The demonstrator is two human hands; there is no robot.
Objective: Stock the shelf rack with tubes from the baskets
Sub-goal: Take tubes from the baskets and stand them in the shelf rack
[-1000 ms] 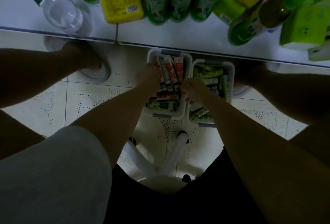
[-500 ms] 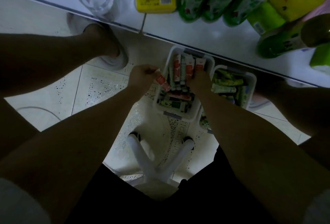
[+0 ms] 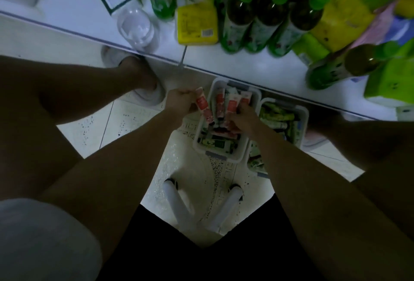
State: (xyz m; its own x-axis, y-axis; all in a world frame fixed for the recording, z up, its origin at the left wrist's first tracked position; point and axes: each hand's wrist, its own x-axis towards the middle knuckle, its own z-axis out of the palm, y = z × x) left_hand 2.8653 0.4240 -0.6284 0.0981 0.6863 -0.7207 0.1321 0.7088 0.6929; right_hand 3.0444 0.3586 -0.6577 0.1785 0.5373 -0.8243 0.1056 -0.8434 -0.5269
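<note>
Left hand clenched round a red-and-white tube, held just outside the left rim of the white basket. Right hand down inside that basket, fingers curled on more red tubes. Green tubes piled in the neighbouring basket below the shelf.

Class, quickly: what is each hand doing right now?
Left hand: grips a red-and-white plastic tube.
Right hand: fingers curled among red tubes in the white plastic basket; grip unclear.
</note>
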